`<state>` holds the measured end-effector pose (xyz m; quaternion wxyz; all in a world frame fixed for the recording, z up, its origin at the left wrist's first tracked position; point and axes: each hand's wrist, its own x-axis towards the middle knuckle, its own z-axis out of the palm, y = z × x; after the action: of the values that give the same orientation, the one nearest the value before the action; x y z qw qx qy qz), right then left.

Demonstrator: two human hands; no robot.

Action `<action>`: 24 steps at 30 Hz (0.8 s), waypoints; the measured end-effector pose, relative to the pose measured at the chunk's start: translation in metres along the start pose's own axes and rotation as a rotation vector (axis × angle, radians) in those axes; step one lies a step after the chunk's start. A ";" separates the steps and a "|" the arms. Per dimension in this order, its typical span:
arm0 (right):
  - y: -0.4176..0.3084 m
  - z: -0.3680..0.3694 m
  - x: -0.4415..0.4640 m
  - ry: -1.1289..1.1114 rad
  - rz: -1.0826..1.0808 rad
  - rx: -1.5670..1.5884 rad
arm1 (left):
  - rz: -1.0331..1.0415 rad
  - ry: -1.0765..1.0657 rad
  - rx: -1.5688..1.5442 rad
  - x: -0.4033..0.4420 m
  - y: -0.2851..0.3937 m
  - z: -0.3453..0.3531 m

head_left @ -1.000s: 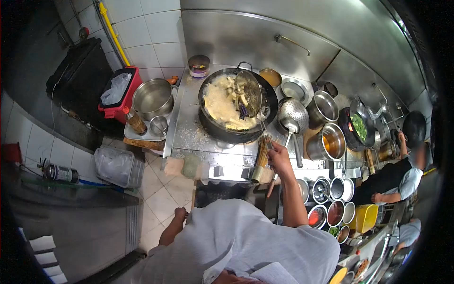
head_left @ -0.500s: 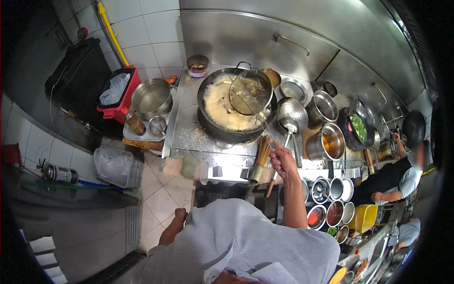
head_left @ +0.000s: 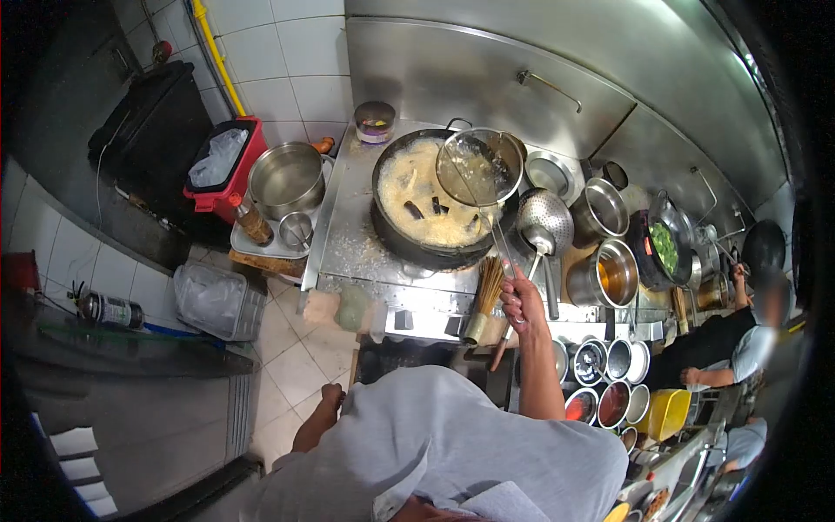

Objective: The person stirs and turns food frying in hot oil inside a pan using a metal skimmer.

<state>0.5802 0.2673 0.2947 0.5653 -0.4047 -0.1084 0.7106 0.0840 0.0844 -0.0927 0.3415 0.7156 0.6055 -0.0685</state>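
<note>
My right hand (head_left: 523, 303) is closed around the handle of a round wire-mesh strainer (head_left: 479, 168). The strainer hangs over the right side of a large black wok (head_left: 379, 214) of pale, foaming oil (head_left: 411, 184). Several dark-skinned food pieces (head_left: 413, 210) float in the foam; their kind is unclear. A bamboo wok brush (head_left: 485, 298) lies just left of my right hand. Beyond that hand, a perforated ladle (head_left: 544, 216) and another ladle rest by the wok. My left hand (head_left: 332, 397) hangs low beside my body, its fingers curled, with nothing visible in it.
A steel pot (head_left: 286, 180) and seasoning bottle (head_left: 251, 222) stand on the left tray. Pots, one with amber liquid (head_left: 616, 277), and a pan of greens (head_left: 664, 248) line the right. Sauce bowls (head_left: 614, 404) sit nearer me. A co-worker (head_left: 715, 346) stands far right.
The strainer has shifted rightward over the wok, carried by my right hand. More dark pieces now show in the foam. The whole view has moved slightly. My left hand stays low.
</note>
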 end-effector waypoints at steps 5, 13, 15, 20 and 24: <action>-0.011 0.026 0.034 -0.050 -0.020 -0.051 | 0.054 0.039 0.014 0.000 -0.001 0.003; -0.029 0.113 0.244 -0.020 -0.754 -1.405 | 0.009 -0.017 0.113 -0.010 0.000 -0.002; -0.026 0.136 0.290 0.040 -0.949 -1.823 | -0.031 -0.049 0.114 -0.015 0.002 -0.005; -0.013 0.158 0.335 0.057 -0.855 -2.112 | -0.166 -0.039 0.068 -0.033 0.015 -0.012; -0.022 0.147 0.263 0.105 -0.904 -1.832 | -0.101 -0.104 0.121 -0.046 0.010 0.003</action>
<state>0.4851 0.5539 0.2845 0.2580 -0.6330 -0.7277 0.0563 0.0822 0.0447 -0.0674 0.3248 0.6988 0.6171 -0.1592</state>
